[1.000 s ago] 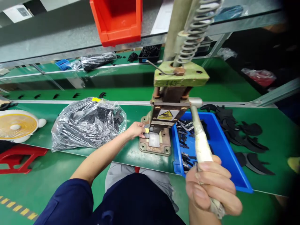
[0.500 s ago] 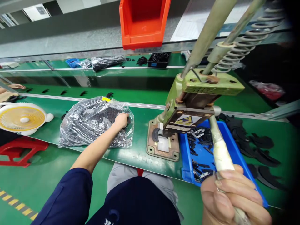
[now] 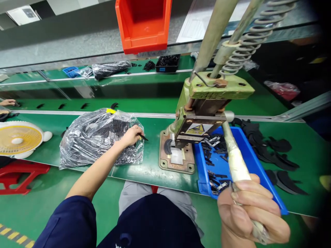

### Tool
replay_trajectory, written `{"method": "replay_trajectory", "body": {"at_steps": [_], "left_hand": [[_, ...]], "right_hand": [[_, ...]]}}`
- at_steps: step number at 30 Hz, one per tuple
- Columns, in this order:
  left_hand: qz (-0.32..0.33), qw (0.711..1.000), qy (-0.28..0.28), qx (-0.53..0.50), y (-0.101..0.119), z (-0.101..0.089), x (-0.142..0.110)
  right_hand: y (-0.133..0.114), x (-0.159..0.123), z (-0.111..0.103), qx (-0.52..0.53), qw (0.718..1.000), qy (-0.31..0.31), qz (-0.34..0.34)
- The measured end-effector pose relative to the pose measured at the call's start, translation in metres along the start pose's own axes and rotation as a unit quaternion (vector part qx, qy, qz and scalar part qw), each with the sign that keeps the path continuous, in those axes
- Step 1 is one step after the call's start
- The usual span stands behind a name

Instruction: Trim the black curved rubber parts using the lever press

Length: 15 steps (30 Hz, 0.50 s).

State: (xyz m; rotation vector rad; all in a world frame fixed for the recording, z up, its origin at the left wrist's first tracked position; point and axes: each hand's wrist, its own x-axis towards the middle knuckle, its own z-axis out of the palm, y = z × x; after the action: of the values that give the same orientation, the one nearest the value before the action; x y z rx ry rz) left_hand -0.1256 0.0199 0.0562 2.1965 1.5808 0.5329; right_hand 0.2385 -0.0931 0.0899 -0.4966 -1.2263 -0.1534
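My left hand (image 3: 132,135) pinches a thin black plastic piece (image 3: 143,137) over the right side of a clear plastic bag (image 3: 85,137) full of dark curved parts. My right hand (image 3: 254,210) is wrapped round the pale, tape-covered lever (image 3: 237,163) of a green hand press (image 3: 196,103). On the press's base plate (image 3: 176,167) a dark curved part (image 3: 168,147) lies beside a light metal block (image 3: 177,156), left of the press head. A blue bin (image 3: 248,162) with small black and metal pieces stands right of the base.
Black curved parts (image 3: 278,155) lie in a pile right of the bin. A white and yellow fan (image 3: 18,139) is at the left. An orange bin (image 3: 144,34) sits on the shelf above. Another person's hand (image 3: 7,102) shows at the far left, near spaced black parts (image 3: 62,106) on the belt.
My left hand went from the press base to the bag and now lifts a black piece there. The curved part stays on the base. My right hand keeps its hold on the lever.
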Motion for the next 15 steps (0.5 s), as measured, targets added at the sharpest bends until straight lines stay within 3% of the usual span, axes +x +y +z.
{"method": "replay_trajectory", "body": {"at_steps": [4, 8, 11, 15], "left_hand": [[0.015, 0.993, 0.003, -0.12, 0.012, 0.03, -0.015], [-0.055, 0.973, 0.051, -0.218, 0.017, 0.053, -0.02], [-0.105, 0.94, 0.078, -0.316, 0.021, 0.062, -0.021], [-0.17, 0.876, 0.021, -0.451, 0.03, 0.06, -0.024]], "right_hand": [[-0.007, 0.0, 0.0, -0.022, 0.999, 0.001, 0.038], [-0.013, 0.002, -0.003, -0.029, 0.997, -0.032, 0.063], [-0.015, 0.002, -0.004, -0.03, 0.995, -0.042, 0.083], [-0.015, 0.0, -0.003, -0.024, 0.995, -0.029, 0.089]]}}
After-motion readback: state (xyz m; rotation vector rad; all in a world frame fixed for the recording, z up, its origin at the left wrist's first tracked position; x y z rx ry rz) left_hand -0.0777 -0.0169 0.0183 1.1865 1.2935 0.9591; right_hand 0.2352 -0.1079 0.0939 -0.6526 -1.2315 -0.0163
